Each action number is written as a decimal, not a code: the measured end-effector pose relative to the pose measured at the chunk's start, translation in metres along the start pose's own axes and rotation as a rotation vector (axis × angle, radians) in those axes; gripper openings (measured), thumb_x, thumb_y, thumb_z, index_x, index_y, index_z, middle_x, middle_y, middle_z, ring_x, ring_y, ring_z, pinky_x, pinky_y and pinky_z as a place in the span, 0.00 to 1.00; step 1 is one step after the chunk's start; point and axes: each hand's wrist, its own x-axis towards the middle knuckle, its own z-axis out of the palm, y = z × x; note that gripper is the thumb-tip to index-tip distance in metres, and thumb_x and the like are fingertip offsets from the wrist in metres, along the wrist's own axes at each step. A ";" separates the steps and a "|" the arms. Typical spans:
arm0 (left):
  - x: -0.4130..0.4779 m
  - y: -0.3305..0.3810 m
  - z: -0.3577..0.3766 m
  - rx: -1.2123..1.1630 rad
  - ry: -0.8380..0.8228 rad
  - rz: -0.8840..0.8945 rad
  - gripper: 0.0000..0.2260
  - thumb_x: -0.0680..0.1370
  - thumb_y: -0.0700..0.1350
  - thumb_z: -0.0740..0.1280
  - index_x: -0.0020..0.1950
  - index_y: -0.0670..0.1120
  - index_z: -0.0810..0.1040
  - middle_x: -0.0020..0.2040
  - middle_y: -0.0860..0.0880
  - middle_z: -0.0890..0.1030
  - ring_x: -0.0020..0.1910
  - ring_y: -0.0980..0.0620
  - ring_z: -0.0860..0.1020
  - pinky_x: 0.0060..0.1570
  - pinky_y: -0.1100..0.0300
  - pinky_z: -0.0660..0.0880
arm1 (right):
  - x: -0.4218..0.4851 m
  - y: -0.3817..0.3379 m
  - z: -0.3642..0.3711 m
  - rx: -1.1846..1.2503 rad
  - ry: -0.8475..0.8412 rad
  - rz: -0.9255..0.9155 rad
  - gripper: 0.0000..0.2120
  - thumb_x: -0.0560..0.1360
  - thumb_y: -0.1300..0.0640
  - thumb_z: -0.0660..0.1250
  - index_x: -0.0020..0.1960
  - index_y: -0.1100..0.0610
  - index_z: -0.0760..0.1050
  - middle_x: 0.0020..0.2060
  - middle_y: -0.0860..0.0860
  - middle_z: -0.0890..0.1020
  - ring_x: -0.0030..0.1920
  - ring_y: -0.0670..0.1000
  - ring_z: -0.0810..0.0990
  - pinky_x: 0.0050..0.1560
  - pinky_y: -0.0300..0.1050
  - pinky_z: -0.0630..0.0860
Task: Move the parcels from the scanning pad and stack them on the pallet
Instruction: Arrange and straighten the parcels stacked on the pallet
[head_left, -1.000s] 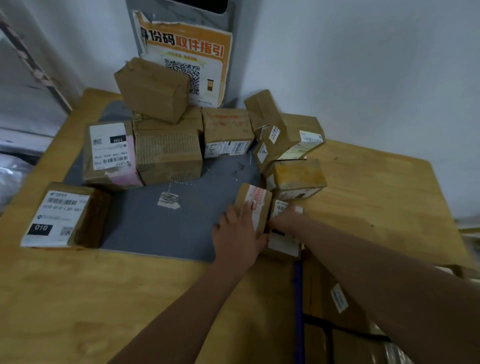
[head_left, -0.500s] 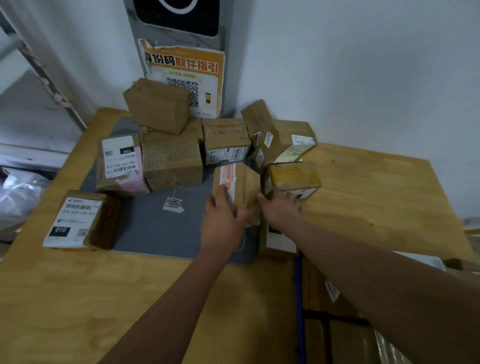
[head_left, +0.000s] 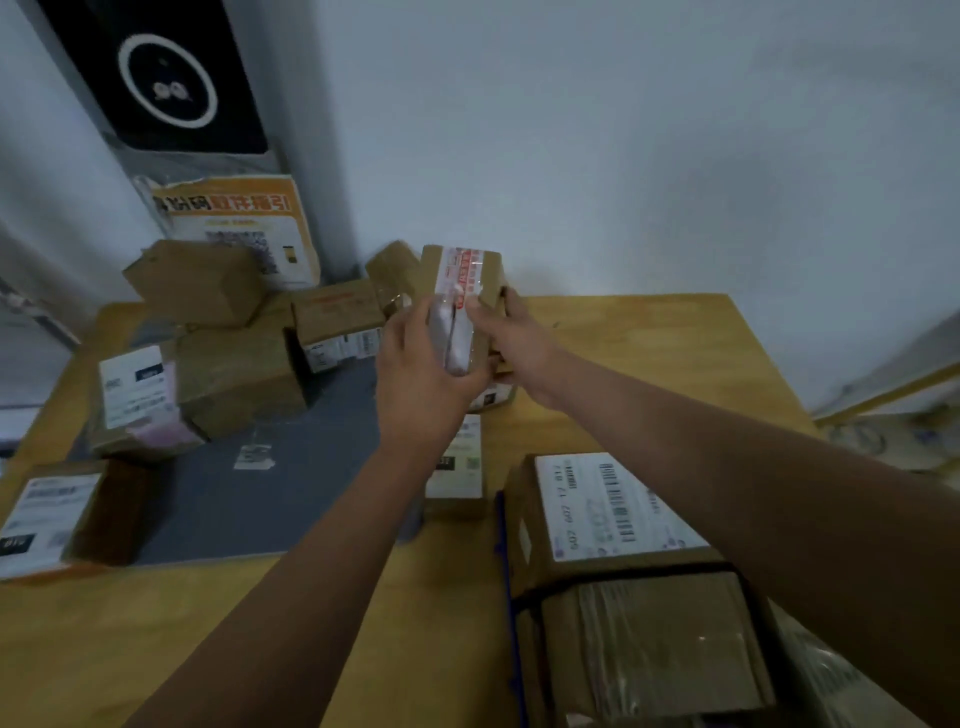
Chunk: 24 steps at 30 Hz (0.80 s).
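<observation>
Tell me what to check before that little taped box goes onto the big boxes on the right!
1. Grip: left hand and right hand both clasp the taped parcel: ok.
2. Parcel lifted off the grey scanning pad: ok.
3. Landing spot: the labelled box at lower right has a flat top with nothing seen lying on it: ok.
4. Pallet under that stack: hidden, cannot tell.
5. Pad emptied: other parcels sit on it: not ok.
</observation>
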 end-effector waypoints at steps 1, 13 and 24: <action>0.001 0.015 0.007 0.004 -0.009 0.048 0.35 0.69 0.57 0.72 0.73 0.50 0.65 0.66 0.46 0.72 0.64 0.46 0.70 0.60 0.46 0.72 | -0.004 -0.001 -0.016 0.009 0.025 -0.012 0.22 0.79 0.45 0.63 0.70 0.50 0.64 0.57 0.48 0.80 0.47 0.48 0.81 0.36 0.39 0.77; -0.021 0.190 0.116 -0.137 -0.439 -0.109 0.30 0.80 0.62 0.55 0.79 0.52 0.54 0.72 0.46 0.70 0.66 0.49 0.72 0.65 0.53 0.69 | -0.081 0.025 -0.255 0.393 0.070 -0.019 0.20 0.80 0.48 0.62 0.67 0.58 0.73 0.58 0.58 0.82 0.56 0.61 0.82 0.55 0.64 0.78; -0.089 0.279 0.230 -0.010 -0.356 -0.016 0.28 0.78 0.55 0.68 0.73 0.49 0.61 0.55 0.55 0.77 0.41 0.61 0.76 0.32 0.73 0.70 | -0.133 0.070 -0.394 -0.045 0.250 -0.103 0.20 0.81 0.45 0.58 0.70 0.52 0.68 0.61 0.53 0.78 0.55 0.54 0.80 0.50 0.51 0.79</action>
